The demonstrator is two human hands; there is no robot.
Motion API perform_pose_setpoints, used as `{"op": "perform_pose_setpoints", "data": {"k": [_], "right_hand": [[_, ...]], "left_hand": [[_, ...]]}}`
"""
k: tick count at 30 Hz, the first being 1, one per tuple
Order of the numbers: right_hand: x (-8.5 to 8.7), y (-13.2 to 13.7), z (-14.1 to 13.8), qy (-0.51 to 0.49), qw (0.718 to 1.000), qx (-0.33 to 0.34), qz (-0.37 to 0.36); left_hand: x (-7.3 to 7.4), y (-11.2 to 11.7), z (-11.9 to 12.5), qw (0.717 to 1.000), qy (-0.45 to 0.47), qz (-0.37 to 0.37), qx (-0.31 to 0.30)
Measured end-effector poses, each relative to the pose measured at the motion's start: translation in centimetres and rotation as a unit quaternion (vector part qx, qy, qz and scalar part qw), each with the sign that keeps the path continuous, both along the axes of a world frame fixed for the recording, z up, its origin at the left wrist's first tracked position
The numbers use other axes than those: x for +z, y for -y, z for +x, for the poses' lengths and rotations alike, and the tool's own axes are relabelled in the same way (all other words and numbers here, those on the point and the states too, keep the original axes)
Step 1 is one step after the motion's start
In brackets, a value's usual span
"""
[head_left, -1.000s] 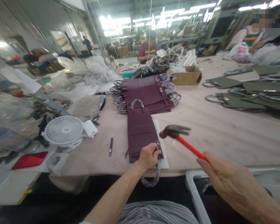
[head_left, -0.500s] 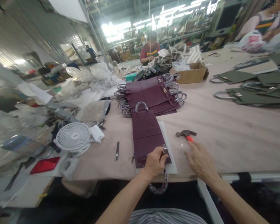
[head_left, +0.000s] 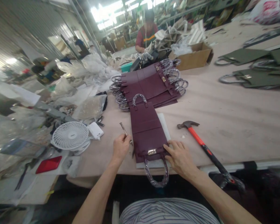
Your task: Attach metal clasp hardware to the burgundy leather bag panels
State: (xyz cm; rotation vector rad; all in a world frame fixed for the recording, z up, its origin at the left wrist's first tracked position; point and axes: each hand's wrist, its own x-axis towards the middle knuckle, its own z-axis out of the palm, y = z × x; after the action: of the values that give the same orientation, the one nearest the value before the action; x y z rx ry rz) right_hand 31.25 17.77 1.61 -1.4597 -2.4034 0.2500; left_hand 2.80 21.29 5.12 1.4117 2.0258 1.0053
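Observation:
A maroon bag panel with wrapped handles at both ends lies flat on a white mat at the table's near edge. A gold clasp sits near its front. My left hand is closed on a thin metal tool just left of the panel. My right hand lies flat with spread fingers on the panel's front right corner. A hammer with a red and black handle lies on the table to the right of my right hand.
A stack of maroon panels lies behind, then a cardboard box. Green panels lie far right. A white fan, a red case and plastic bags clutter the left. A person works at the far end.
My right hand put the hammer down on the table and moved onto the panel's corner. My left hand left the clasp area and picked up the thin metal tool.

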Motion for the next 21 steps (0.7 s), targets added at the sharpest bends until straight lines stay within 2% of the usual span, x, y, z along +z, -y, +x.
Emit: {"op": "perform_pose_setpoints", "data": {"k": [2,4,7,9,12,15,18,21], "right_hand": [[0.1,-0.5,0.1,-0.012,1.000,0.017,0.009],[0.1,-1.1,0.1,-0.023,0.999,0.042,0.016],[0.2,-2.2,0.0,-0.013,0.996,0.093,0.006],[0.4,-2.9,-0.2,0.011,0.992,0.123,-0.004],[0.7,-3.9,-0.3,0.043,0.985,0.166,-0.009],[0.9,-4.4,-0.3,0.066,0.973,0.223,0.002],[1.0,-4.2,-0.1,0.083,0.962,0.258,0.036],[1.0,-3.6,-0.1,0.093,0.960,0.259,0.052]], "left_hand": [[0.0,1.2,-4.1,0.977,-0.198,-0.079,-0.003],[-0.4,2.4,-7.5,0.936,-0.312,-0.161,0.009],[-1.5,3.8,-10.5,0.887,-0.376,-0.266,0.026],[-2.0,4.6,-10.9,0.877,-0.392,-0.277,0.027],[-2.2,5.8,-8.5,0.902,-0.399,-0.163,-0.011],[-2.0,6.4,-3.6,0.932,-0.331,-0.034,-0.144],[-1.6,6.1,1.3,0.915,-0.298,0.029,-0.269],[-1.6,5.0,4.1,0.886,-0.332,0.025,-0.322]]}}
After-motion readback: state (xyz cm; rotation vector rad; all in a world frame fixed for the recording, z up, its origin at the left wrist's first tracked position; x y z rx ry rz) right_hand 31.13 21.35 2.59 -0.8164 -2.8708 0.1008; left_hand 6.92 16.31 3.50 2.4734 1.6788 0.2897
